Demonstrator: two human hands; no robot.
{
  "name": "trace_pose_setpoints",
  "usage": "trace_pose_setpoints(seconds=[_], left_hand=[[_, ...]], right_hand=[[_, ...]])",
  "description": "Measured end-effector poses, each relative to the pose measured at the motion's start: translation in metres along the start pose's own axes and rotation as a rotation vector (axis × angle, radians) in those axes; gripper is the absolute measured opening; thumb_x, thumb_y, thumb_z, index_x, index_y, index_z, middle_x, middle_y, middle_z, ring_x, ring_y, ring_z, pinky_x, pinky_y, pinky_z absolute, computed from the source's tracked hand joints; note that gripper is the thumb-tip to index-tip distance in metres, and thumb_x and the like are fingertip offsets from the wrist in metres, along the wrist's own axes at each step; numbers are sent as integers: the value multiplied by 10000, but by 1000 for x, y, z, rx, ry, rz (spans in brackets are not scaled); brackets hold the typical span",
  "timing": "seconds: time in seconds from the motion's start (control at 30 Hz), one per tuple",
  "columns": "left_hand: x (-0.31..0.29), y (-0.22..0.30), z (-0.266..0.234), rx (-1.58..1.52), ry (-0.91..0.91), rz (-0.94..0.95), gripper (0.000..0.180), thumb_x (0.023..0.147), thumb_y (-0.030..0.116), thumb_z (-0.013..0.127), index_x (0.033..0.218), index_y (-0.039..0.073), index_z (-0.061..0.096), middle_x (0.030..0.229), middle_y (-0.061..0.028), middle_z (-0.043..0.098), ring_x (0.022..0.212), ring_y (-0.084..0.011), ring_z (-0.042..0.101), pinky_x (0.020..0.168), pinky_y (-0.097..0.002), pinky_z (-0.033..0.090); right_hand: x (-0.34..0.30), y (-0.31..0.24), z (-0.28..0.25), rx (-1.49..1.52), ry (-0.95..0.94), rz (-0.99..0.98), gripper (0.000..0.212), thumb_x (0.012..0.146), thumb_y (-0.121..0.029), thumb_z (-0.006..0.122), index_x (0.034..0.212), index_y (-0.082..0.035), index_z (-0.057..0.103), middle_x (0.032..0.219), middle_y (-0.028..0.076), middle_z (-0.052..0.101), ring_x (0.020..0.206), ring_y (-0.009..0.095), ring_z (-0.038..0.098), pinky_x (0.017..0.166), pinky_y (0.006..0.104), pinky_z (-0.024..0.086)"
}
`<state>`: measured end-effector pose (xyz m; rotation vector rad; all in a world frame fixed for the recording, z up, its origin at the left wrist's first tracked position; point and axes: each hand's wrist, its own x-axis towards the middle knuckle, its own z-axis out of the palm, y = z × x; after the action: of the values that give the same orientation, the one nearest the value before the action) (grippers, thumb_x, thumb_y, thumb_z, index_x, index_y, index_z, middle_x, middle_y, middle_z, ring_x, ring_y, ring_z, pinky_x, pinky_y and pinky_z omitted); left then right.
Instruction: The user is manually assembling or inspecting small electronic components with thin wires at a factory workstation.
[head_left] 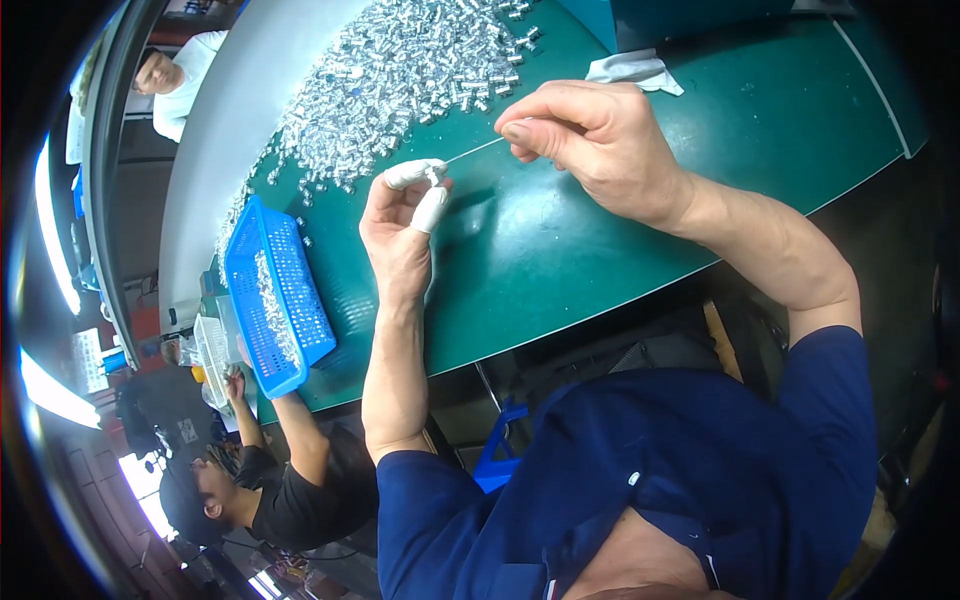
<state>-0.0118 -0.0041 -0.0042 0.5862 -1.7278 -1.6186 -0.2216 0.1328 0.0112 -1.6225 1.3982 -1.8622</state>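
My left hand (397, 240) is raised over the green table, with white coverings on its thumb and index finger. Between those two fingertips it pinches a small silvery metal part (435, 177), mostly hidden by the fingers. My right hand (620, 150) is closed, thumb against fingers, on one end of a thin straight rod (475, 153). The rod's other end reaches the small part at the left fingertips; whether it goes inside cannot be made out. Beyond both hands lies a big heap of similar small silvery metal parts (390, 85).
A blue perforated basket (318, 325) with small parts stands left on the green table (560, 260). A crumpled white cloth (635, 70) lies beside a dark green box (680, 20). A co-worker in black (310, 490) reaches toward a white basket (212, 360); another person (185, 85) is farther off.
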Motion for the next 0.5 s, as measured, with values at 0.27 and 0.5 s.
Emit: trace_pose_setpoints(seconds=[0.27,0.5], left_hand=[[-4,3,3,-68,-15,20,294,866,-60,692,1132,24,599,1120,-115,688,991,-194,677,923,-325,542],[-5,4,3,-94,-39,12,296,870,-61,686,1134,33,591,1134,-120,682,993,-201,680,925,-333,540]], right_hand=[[2,-12,-5,-51,7,-103,104,935,-53,657,966,32,708,793,88,691,692,131,654,596,245,508],[1,-15,-6,-73,-15,-106,84,924,-43,661,957,22,703,778,84,682,678,139,651,584,244,497]])
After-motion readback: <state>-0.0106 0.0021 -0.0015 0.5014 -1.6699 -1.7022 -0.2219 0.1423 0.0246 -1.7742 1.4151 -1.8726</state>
